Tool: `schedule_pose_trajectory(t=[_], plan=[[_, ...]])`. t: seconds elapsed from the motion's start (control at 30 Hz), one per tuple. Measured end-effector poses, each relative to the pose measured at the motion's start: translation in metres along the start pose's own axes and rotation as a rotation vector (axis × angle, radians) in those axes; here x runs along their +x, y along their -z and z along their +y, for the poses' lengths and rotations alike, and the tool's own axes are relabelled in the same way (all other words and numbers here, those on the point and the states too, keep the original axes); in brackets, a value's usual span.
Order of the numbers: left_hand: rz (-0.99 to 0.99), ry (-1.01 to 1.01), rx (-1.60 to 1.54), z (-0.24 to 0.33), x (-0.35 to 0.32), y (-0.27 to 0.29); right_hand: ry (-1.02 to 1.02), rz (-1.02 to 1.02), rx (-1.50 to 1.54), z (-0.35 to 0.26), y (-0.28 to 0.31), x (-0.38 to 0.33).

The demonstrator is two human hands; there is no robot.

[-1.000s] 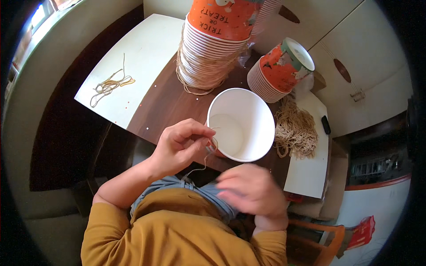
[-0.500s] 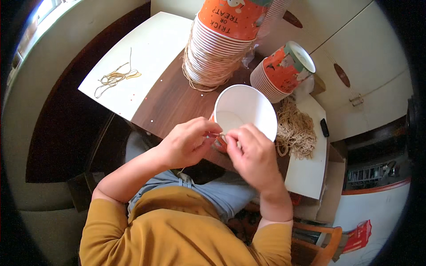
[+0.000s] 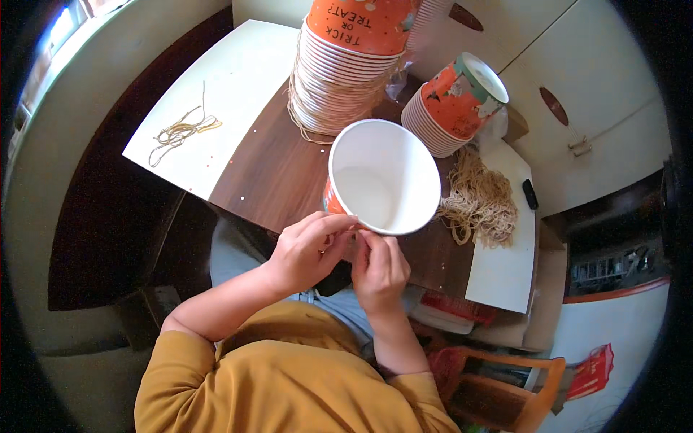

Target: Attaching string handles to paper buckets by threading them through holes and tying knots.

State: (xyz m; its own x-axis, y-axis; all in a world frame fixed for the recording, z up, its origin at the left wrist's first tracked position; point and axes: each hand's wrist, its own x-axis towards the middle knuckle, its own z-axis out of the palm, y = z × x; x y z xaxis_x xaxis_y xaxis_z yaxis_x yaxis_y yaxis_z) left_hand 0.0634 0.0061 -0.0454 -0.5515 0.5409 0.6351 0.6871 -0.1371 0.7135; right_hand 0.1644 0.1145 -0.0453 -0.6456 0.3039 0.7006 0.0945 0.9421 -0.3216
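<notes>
A white-lined paper bucket [image 3: 386,173] with an orange outside stands upright on the brown part of the table, its open mouth tilted toward me. My left hand [image 3: 307,249] is closed in a pinch at the bucket's near rim. Close against it, my right hand [image 3: 380,270] pinches too, thumb and fingers together just below the rim. Between the fingertips is a thin strand of twine, mostly hidden by the fingers. A tangled heap of beige twine [image 3: 484,206] lies to the right of the bucket.
Behind stands a tall stack of orange printed buckets [image 3: 346,79] with twine looped around it. A shorter upside-down stack [image 3: 451,108] is at its right. Some loose cord [image 3: 180,133] lies on the white left tabletop, a small black object [image 3: 529,195] on the right. A wooden chair [image 3: 538,393] stands lower right.
My right hand has moved left and down, closer to my left hand. Both hands have gone from in front of the bucket's mouth to its near rim, covering most of the twine.
</notes>
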Motion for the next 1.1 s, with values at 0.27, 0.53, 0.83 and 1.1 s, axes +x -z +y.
schedule_pose_trajectory(t=[0.27,0.53,0.83,1.1], plan=[[0.262,0.687,-0.960,0.001,-0.001,0.000,-0.113,0.001,0.378,-0.003,-0.041,0.014],[0.315,0.613,-0.736,0.004,-0.004,0.017,-0.577,-0.185,0.980,-0.008,-0.040,0.031],[0.224,-0.058,0.383,0.001,0.009,0.035,-0.206,-0.043,0.568,-0.015,-0.034,0.040],[0.288,-0.284,0.638,-0.004,0.007,0.047,-0.025,0.013,0.356,-0.024,-0.046,0.032]])
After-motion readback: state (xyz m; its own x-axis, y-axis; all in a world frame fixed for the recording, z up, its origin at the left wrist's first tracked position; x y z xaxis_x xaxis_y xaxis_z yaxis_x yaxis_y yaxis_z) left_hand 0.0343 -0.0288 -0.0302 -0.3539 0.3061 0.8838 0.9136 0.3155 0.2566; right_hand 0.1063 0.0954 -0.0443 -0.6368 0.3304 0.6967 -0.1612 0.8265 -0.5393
